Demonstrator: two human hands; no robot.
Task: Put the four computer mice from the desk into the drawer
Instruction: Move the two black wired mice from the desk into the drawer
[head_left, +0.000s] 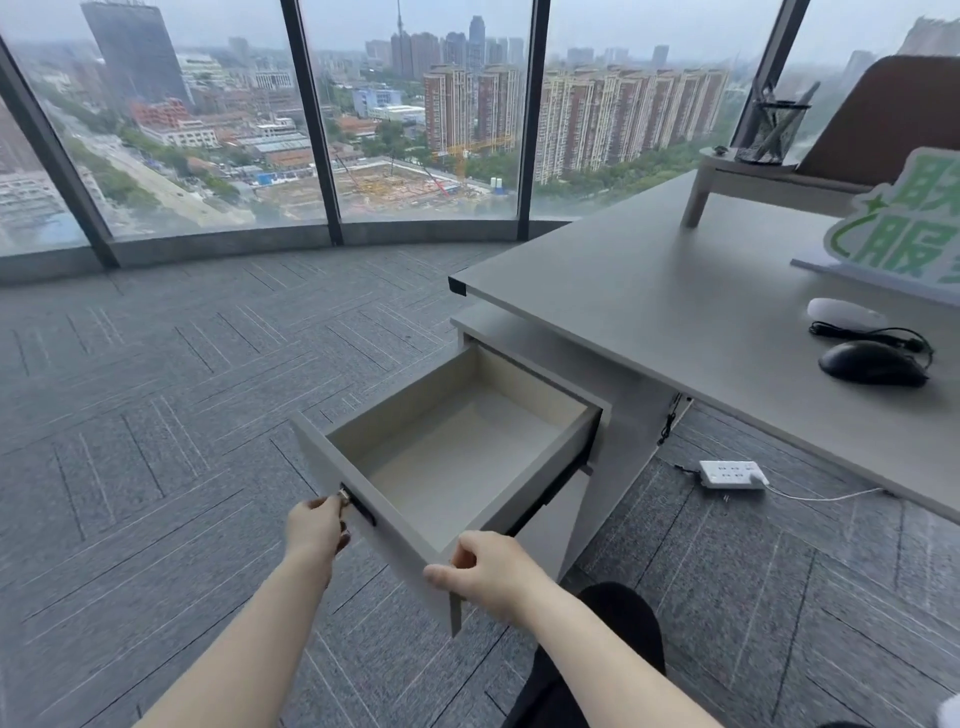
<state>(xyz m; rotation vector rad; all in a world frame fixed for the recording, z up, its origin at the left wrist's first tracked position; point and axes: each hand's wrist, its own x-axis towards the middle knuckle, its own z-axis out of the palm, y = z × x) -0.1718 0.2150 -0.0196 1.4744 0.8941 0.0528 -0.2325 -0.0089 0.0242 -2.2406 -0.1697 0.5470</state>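
1. Two bare forearms reach forward from the bottom edge; the right hand (480, 571) grasps the near right corner of the drawer front, thumb on the outer face, fingers curled over the top edge
2. The left hand (317, 525) pinches a small metal key (344, 498) at the lock on the drawer front's outer face
3. The drawer (363, 483) is pulled far out of its cabinet: a square grey box with flat matte panels, sharp edges and a smooth pale beige interior, with nothing inside and all its floor open
4. Grey carpet tiles (156, 415) with fine line patterns lie bare to the left of the drawer
5. A white power strip (730, 474) lies on the floor under the desk
6. To the right, the flat grey desk (649, 291) holds two mice near its right side: a rounded black mouse (872, 364) with a coiled cord and, just behind, a smooth white mouse (844, 313); other mice are outside the view
7. Beyond, tall windows (415, 130) show city towers
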